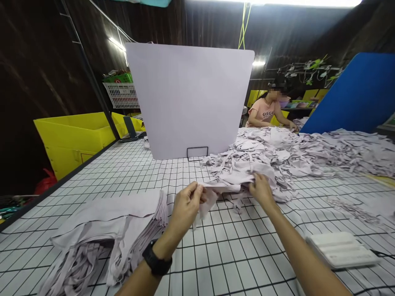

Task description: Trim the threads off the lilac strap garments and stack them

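My left hand (189, 198) pinches one end of a pale fabric piece (230, 188) above the checked tabletop (212, 246). The fingers of my right hand (261, 188) are closed on the piece's far end, at the near edge of a loose heap of pale fabric pieces (277, 154); the fingertips are partly hidden in the cloth. Left of my left forearm lies a neat stack of similar fabric pieces (123, 209), layered evenly, with straps hanging in a bunch at its near side. A black watch sits on my left wrist.
A white upright panel (191, 98) stands behind my hands, and a blue panel (354, 94) leans at the right. Beyond the heap a person (267, 111) sits handling fabric. Right of my right forearm lies a white flat device (342, 248) with a cable. Yellow bins (74, 135) stand at left.
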Tool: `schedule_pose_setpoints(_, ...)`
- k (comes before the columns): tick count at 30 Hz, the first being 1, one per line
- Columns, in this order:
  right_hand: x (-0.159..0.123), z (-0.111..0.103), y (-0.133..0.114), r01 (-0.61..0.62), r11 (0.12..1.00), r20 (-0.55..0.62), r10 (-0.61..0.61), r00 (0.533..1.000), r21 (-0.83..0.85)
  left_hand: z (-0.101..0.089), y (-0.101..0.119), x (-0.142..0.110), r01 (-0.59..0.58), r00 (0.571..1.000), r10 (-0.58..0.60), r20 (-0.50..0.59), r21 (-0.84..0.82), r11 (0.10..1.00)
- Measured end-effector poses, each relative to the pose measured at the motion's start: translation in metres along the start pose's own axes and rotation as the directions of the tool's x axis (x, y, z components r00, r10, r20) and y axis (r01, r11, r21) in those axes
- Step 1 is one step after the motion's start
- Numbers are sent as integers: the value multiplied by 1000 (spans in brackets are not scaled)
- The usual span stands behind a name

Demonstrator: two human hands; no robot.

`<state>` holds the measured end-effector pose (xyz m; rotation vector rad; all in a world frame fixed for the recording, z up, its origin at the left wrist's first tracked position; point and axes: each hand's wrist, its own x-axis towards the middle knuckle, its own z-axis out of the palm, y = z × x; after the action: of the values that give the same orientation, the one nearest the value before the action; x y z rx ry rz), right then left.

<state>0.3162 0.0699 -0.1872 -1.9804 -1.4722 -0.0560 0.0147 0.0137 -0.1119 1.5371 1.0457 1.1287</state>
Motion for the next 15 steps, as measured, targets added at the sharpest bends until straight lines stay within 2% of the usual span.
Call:
schedule_pose_setpoints(2,-6,-8,4,-10,1000,-26,10,1000,-24,-4,1,-6,19,998,-16,-52,52,998)
schedule_pose_setpoints(3,-15,-9,5,3,1000,-23,-4,1000,-31,-6,1,-12,49,998,-47,-36,83,995)
schedule_pose_setpoints(6,-52,-3,-1,136,991,81,-134,988,-14,-9,0,-42,152,977,-175,123,182,972)
schedule_pose_setpoints(9,-73,9,-8,240,970,210,-242,947,36,-14,-3,-78,154,954,-212,212,262,953)
schedule_pose_setpoints(11,-67,10,-8,211,977,202,-211,956,22,-20,-10,-99,127,947,-219,235,350,928)
schedule_pose_setpoints(15,-44,-8,-2,81,996,64,-79,995,-39,-31,-29,-128,118,922,-306,239,578,808)
